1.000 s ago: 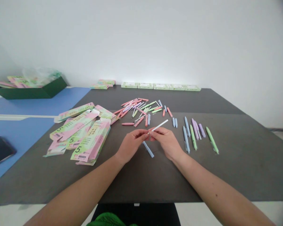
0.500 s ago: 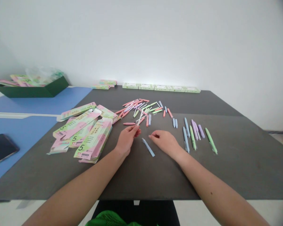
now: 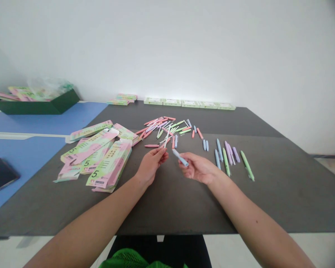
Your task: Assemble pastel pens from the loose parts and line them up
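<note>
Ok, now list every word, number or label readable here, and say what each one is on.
"5": large numeral on the pink and green cartons.
Small print on those cartons: too small to read.
Labels on the white and green boxes at the table's far edge: too blurred to read.
Blue pen in the right hand, white stick in the left hand: no readable text.

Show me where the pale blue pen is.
Head view: the pale blue plastic pen is in the right hand, beside the left hand, below the heap of loose pens.

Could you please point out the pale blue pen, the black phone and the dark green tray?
pale blue pen point(image 3: 181, 158), head view, mid-barrel
black phone point(image 3: 0, 175), head view, top face
dark green tray point(image 3: 36, 107), head view, front wall
</note>
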Tool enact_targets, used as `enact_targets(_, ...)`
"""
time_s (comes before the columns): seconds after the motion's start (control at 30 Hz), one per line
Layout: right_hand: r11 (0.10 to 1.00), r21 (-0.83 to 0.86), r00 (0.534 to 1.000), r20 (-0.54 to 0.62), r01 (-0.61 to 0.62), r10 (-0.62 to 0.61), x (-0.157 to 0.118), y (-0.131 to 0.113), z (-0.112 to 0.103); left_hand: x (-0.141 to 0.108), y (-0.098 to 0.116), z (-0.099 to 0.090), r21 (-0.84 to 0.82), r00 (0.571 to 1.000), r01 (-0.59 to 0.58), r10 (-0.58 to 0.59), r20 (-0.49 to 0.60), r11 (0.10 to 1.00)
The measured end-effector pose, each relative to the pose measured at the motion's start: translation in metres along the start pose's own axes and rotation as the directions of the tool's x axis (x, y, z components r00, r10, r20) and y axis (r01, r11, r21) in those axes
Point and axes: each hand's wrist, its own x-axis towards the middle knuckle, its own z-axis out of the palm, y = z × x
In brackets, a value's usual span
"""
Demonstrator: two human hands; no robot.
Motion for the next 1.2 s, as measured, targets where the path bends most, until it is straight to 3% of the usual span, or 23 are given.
enact_targets(0.1, 0.927, 0.36, 0.994, 0.076, -0.106, 0.084, -0.007, -0.009, -0.005, -0.002, 0.001, 0.001, 0.001, 1.0, 0.01, -0.01, 0.011, 1.0)
enact_targets(0.23, 0.85, 0.525, 0.998, 0.054, -0.054, 0.029, -0.016, -0.016, -0.006, -0.006, 0.0, 0.003, -0.015, 0.999, 0.03, -0.029, 0.022, 0.999)
enact_targets(0.37, 0.829, 0.554, 0.997, -0.016, 0.072, -0.076, -0.025, -0.022, -0.006, -0.006, -0.001, 0.004, -0.024, 0.999, 0.05, -0.05, 0.023, 0.998)
enact_targets(0.57, 0.857, 0.416, 0.951, -0.179, 0.305, -0.252, -0.034, -0.027, -0.012, -0.006, -0.004, 0.006, -0.002, 0.997, 0.071, -0.07, 0.021, 0.998)
enact_targets(0.93, 0.765, 0.631, 0.979, 0.041, 0.128, -0.197, -0.039, -0.027, -0.009, -0.006, -0.005, 0.006, 0.014, 0.998, 0.067, -0.068, 0.012, 0.998)
enact_targets(1.03, 0.873, 0.466, 0.989, -0.045, 0.143, -0.139, -0.027, -0.017, -0.008, -0.005, -0.005, 0.005, 0.007, 0.998, 0.056, -0.056, 0.0, 0.998)
enact_targets(1.13, 0.99, 0.038, 0.975, -0.179, 0.137, -0.128, -0.008, -0.001, -0.008, -0.004, -0.004, 0.004, 0.014, 0.999, 0.045, -0.045, -0.014, 0.999)
enact_targets(1.2, 0.947, -0.313, 0.961, -0.238, 0.064, -0.143, 0.004, 0.009, -0.009, -0.004, -0.004, 0.003, 0.014, 0.999, 0.04, -0.039, -0.024, 0.999)
